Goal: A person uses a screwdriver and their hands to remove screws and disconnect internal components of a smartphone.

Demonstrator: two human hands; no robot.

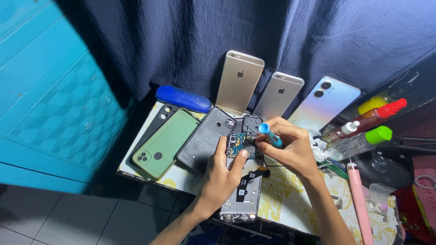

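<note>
The left hand point(222, 174) steadies the opened phone point(243, 181), lengthwise toward the tabletop's point(290, 199) front edge; the right hand's point(290, 145) grip pinches a blue screwdriver point(270, 134), tip down-left

We see 2 gold phones point(239, 81) + 1 pale iridescent phone point(323, 102) leaning on dark curtain point(227, 31); green phone point(165, 143) flat on tabletop point(281, 204); bottles point(363, 131) at right.

Two bare forearms, apparently no sleeves
</note>
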